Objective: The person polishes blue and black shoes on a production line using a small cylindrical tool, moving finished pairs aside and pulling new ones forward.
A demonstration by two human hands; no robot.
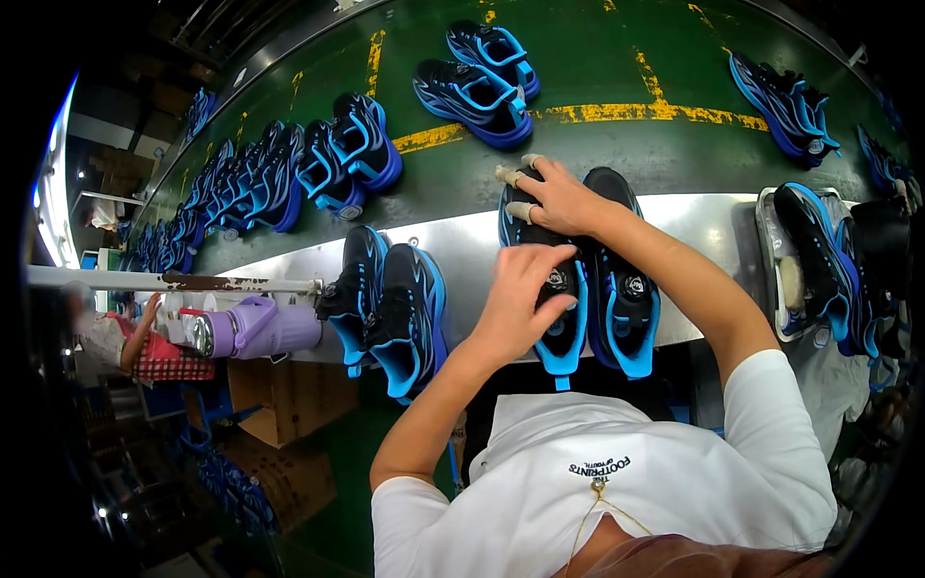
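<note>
A black and blue sneaker lies in front of me on the metal edge of the bench, toe pointing away. My left hand is at its middle, with the thumb and forefinger bent around the round dial on the tongue. Across the toe part reaches my right hand, its fingers curved over the upper; pale covers sit on several fingertips. Both palms are hidden. Close on the right is a matching sneaker with a dial on its tongue, below my right forearm.
Another sneaker pair stands to the left. Beyond is a green surface with yellow lines and more sneakers. A tray with sneakers is at right. At left are a purple jug, a metal bar, a cardboard box and another person's arm.
</note>
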